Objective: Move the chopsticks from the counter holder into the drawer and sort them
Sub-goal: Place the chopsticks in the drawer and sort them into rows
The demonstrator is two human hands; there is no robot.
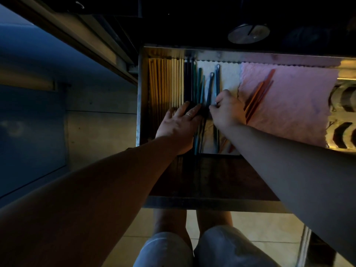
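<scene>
An open metal drawer (140,97) holds rows of chopsticks. Wooden chopsticks (165,83) lie side by side at its left, black ones (187,79) beside them, then green chopsticks (199,81) and blue ones (213,83) splayed on a white cloth (229,74). Orange-red chopsticks (260,93) rest on a pink cloth (292,105). My left hand (179,122) lies flat, fingers spread, over the wooden, black and green sticks. My right hand (226,109) pinches the blue chopsticks near their middle. The counter holder is not in view.
A round metal lid (248,33) sits on the dark counter above the drawer. Stacked dark bowls (344,116) show at the drawer's right end. The drawer's dark front panel (212,182) juts toward my knees (192,247). A cabinet face (32,122) stands at left.
</scene>
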